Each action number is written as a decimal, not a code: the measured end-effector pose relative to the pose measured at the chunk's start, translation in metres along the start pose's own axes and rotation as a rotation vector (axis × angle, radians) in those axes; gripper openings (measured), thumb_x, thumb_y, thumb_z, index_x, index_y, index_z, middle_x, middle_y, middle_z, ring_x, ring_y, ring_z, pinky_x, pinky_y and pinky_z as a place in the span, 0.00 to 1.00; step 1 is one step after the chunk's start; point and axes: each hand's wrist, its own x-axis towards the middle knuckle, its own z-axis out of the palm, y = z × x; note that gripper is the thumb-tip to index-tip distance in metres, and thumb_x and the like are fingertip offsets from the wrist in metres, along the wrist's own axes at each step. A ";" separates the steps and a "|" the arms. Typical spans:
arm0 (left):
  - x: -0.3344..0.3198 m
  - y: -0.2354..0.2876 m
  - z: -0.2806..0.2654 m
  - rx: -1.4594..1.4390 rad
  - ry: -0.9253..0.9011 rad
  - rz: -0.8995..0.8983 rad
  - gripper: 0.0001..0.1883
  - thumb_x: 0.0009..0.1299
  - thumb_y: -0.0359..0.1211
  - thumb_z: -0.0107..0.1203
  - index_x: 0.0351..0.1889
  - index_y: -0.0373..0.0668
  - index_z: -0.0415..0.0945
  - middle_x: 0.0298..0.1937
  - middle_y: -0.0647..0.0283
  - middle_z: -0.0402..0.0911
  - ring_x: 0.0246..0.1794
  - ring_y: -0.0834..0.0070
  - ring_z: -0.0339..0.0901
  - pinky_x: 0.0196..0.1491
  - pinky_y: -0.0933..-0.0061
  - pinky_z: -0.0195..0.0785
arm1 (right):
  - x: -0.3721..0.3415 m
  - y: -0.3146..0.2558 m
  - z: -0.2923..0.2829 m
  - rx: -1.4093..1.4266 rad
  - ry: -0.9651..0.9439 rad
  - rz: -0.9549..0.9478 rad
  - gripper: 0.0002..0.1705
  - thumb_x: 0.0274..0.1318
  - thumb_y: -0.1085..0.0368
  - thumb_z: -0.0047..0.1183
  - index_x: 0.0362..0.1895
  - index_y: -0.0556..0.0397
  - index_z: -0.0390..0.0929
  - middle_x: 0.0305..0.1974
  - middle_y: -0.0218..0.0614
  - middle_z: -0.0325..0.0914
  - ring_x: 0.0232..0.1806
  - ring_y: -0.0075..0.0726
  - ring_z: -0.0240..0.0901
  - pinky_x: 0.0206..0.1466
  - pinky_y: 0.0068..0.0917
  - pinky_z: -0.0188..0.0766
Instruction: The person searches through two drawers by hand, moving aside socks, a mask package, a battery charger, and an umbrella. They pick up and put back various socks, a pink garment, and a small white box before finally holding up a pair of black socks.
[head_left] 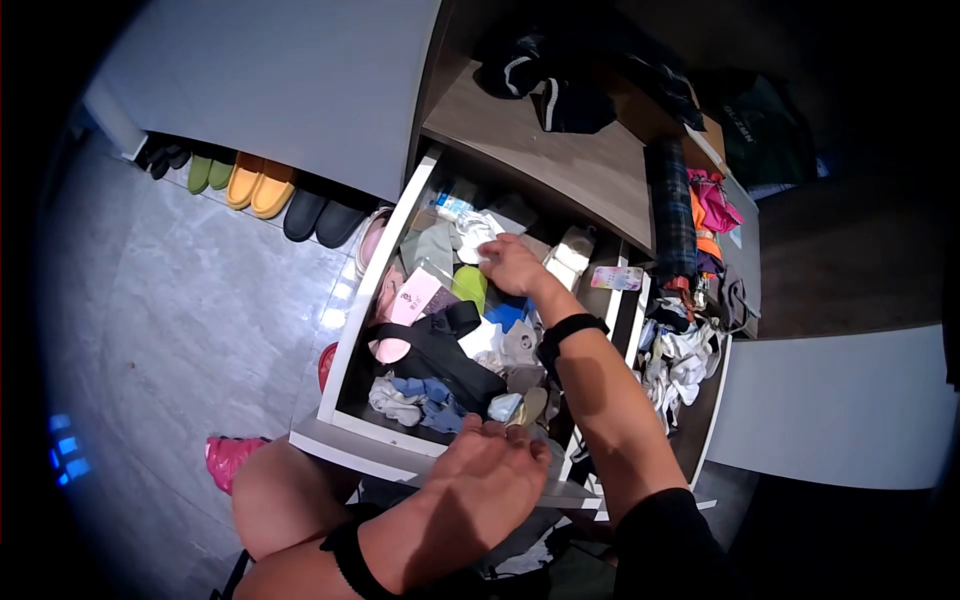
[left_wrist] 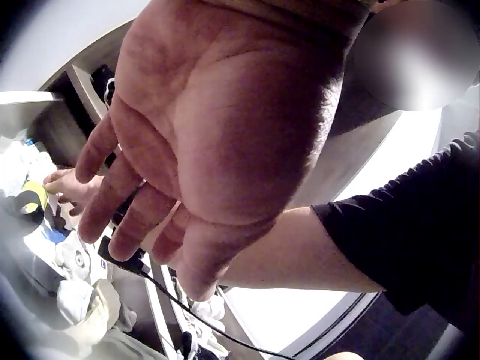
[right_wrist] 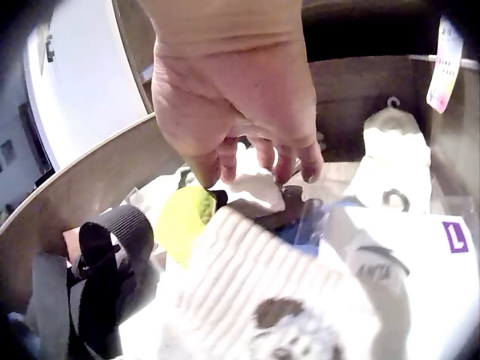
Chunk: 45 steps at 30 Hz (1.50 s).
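Note:
A pulled-out drawer (head_left: 345,375) is full of socks and cloth items. My right hand (head_left: 512,265) reaches over its far half, fingers bent downward and spread, fingertips right at a bunched white cloth (head_left: 476,234). In the right wrist view a lime-green piece (right_wrist: 184,219) lies beside the thumb, and a ribbed cream sock (right_wrist: 270,289) with a brown-and-white animal pattern is in front. My left hand (head_left: 487,468) hovers palm down over the drawer's front edge, its fingers loosely spread and holding nothing. Near its fingertips lies blue-grey cloth (head_left: 428,402).
A second compartment with crumpled white clothes (head_left: 685,365) adjoins on the right. Dark clothing (head_left: 570,105) sits on the shelf above. Yellow slippers (head_left: 262,185) and black slippers (head_left: 320,218) line the floor at left. A small printed card (head_left: 617,278) sits at the drawer divider.

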 end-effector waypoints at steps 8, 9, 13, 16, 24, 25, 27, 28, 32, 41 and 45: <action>-0.006 0.002 0.004 -0.036 0.140 -0.027 0.18 0.64 0.33 0.48 0.51 0.37 0.74 0.45 0.51 0.80 0.45 0.60 0.78 0.53 0.57 0.67 | -0.042 0.001 -0.054 0.597 0.374 0.033 0.07 0.53 0.68 0.57 0.37 0.56 0.79 0.30 0.31 0.79 0.33 0.23 0.73 0.37 0.24 0.70; -0.005 0.003 0.003 -0.024 0.104 -0.009 0.17 0.64 0.33 0.48 0.50 0.37 0.74 0.45 0.51 0.80 0.45 0.60 0.78 0.53 0.57 0.67 | -0.062 -0.013 -0.070 0.604 0.247 0.000 0.05 0.56 0.68 0.56 0.36 0.55 0.79 0.28 0.24 0.76 0.30 0.14 0.67 0.32 0.18 0.66; -0.004 0.011 0.008 0.040 0.022 0.037 0.17 0.64 0.32 0.48 0.50 0.36 0.74 0.45 0.52 0.80 0.46 0.61 0.79 0.54 0.56 0.67 | -0.105 -0.031 -0.083 0.738 -0.618 -0.036 0.04 0.58 0.67 0.55 0.36 0.53 0.79 0.30 0.22 0.76 0.32 0.13 0.68 0.36 0.18 0.67; -0.007 0.013 0.013 0.029 0.075 0.063 0.17 0.64 0.31 0.48 0.50 0.35 0.74 0.45 0.52 0.80 0.46 0.60 0.79 0.53 0.55 0.68 | -0.077 -0.033 -0.068 0.519 -0.389 -0.017 0.07 0.60 0.67 0.54 0.41 0.54 0.78 0.37 0.24 0.77 0.39 0.16 0.70 0.45 0.19 0.69; -0.006 -0.001 0.012 -0.026 0.157 0.018 0.15 0.65 0.31 0.48 0.47 0.37 0.77 0.40 0.54 0.82 0.43 0.61 0.81 0.51 0.52 0.68 | 0.013 -0.065 0.019 0.419 -0.179 0.177 0.23 0.57 0.52 0.55 0.49 0.55 0.78 0.43 0.42 0.81 0.43 0.39 0.77 0.51 0.30 0.70; -0.006 -0.001 0.011 -0.012 0.162 0.008 0.15 0.65 0.31 0.48 0.47 0.37 0.77 0.40 0.54 0.82 0.43 0.61 0.81 0.51 0.53 0.68 | 0.014 -0.071 0.022 0.399 -0.236 0.206 0.21 0.58 0.54 0.55 0.48 0.56 0.79 0.42 0.40 0.81 0.42 0.36 0.76 0.49 0.29 0.71; -0.008 -0.004 0.008 -0.017 0.157 -0.004 0.16 0.64 0.31 0.48 0.48 0.37 0.76 0.42 0.53 0.82 0.44 0.60 0.80 0.52 0.54 0.68 | 0.009 -0.071 0.019 0.684 -0.109 0.143 0.17 0.59 0.59 0.55 0.48 0.56 0.80 0.40 0.36 0.80 0.40 0.30 0.75 0.46 0.26 0.71; -0.010 -0.005 0.003 -0.037 0.149 -0.006 0.17 0.64 0.31 0.48 0.49 0.36 0.75 0.43 0.52 0.81 0.45 0.59 0.80 0.53 0.56 0.69 | 0.007 -0.070 0.013 0.822 -0.045 0.109 0.16 0.59 0.61 0.55 0.48 0.56 0.80 0.39 0.34 0.80 0.39 0.27 0.74 0.45 0.25 0.71; -0.009 -0.004 -0.003 -0.047 0.096 -0.010 0.17 0.64 0.31 0.49 0.50 0.36 0.75 0.45 0.51 0.81 0.45 0.58 0.80 0.54 0.57 0.68 | -0.019 -0.062 -0.039 1.556 0.041 0.028 0.13 0.61 0.71 0.52 0.50 0.53 0.76 0.44 0.35 0.79 0.41 0.31 0.78 0.45 0.28 0.77; -0.013 0.008 -0.006 -0.123 0.001 0.036 0.16 0.64 0.31 0.48 0.48 0.37 0.76 0.43 0.53 0.81 0.45 0.60 0.79 0.54 0.57 0.68 | -0.122 -0.044 -0.068 1.034 -0.318 -0.011 0.09 0.61 0.76 0.48 0.44 0.53 0.76 0.40 0.27 0.77 0.45 0.22 0.74 0.50 0.24 0.72; -0.024 0.014 0.008 -0.128 0.200 0.159 0.16 0.64 0.31 0.48 0.48 0.37 0.76 0.40 0.57 0.81 0.43 0.63 0.79 0.54 0.56 0.68 | -0.140 -0.042 -0.061 0.644 -0.878 -0.057 0.07 0.63 0.67 0.52 0.43 0.54 0.78 0.36 0.26 0.79 0.38 0.20 0.73 0.47 0.21 0.70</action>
